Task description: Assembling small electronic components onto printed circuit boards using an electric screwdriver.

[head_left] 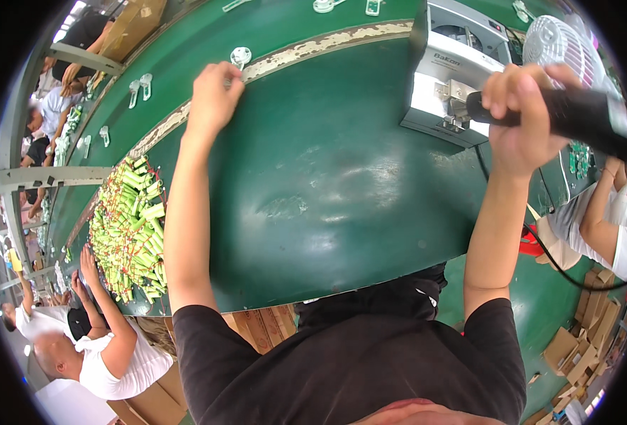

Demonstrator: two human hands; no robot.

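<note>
My right hand (522, 117) is wrapped round a black electric screwdriver (575, 117), raised at the right. The tool's near end points left, close to the front of a silver screw feeder (451, 78); its bit is hard to make out. Across the table, my left hand (215, 95) has its fingers curled at a small white handheld-fan housing (241, 55). The round head of that piece shows just past my fingertips, and its handle is hidden by the hand.
Green batteries with red wires (126, 227) lie heaped at the table's left. Beyond a worn ledge (327, 48), more white housings (140, 88) rest on a green belt. A white fan (565, 49) stands behind the feeder. Co-workers sit left and right; cardboard (586, 329) lies lower right.
</note>
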